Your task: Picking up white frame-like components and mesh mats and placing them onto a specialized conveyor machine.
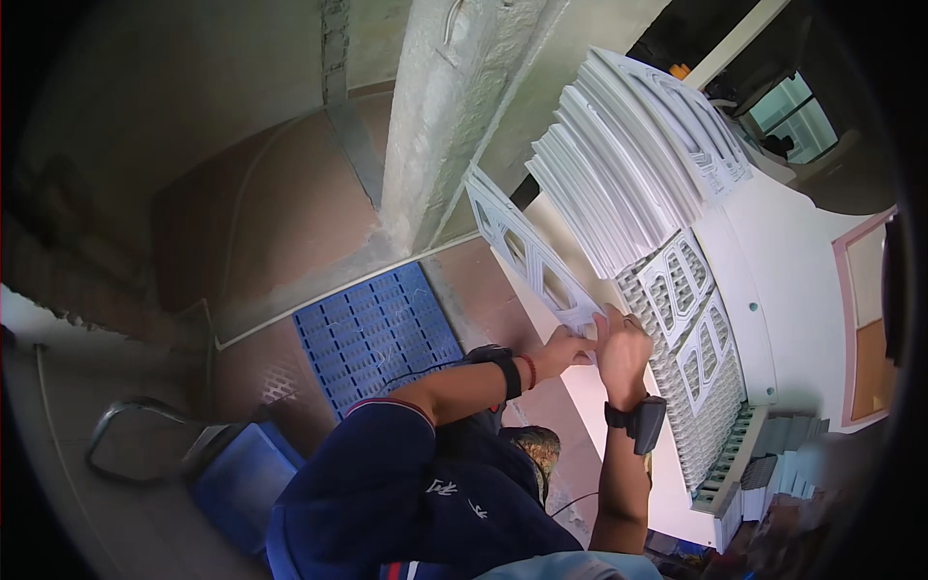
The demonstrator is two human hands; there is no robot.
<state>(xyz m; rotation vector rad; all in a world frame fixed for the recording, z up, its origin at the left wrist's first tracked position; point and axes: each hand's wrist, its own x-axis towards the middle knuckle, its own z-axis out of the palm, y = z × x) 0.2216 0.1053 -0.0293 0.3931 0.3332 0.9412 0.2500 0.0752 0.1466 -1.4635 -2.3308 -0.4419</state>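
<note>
My left hand (pixel 561 354) and my right hand (pixel 623 346) are close together at the near end of a thin white die-cut sheet (pixel 527 253) with angular openings. Both hands are closed at that end; some fingertips are hidden behind one another. The sheet stands tilted, reaching away to the far left past the machine's edge. Right of my right hand, another white cut-out sheet (pixel 674 333) lies flat on a grey studded bed (pixel 698 440). Beyond the hands rises a tall stack of white sheets (pixel 619 164), with cut-out ones showing on its far right side.
A white machine table (pixel 744 280) borders the studded bed. At the left are a blue slatted pallet (pixel 377 329), a blue bin (pixel 246 474) and a metal tube frame (pixel 126 416). A pale pillar (pixel 449 116) stands ahead. More stacked sheets (pixel 783 469) sit at lower right.
</note>
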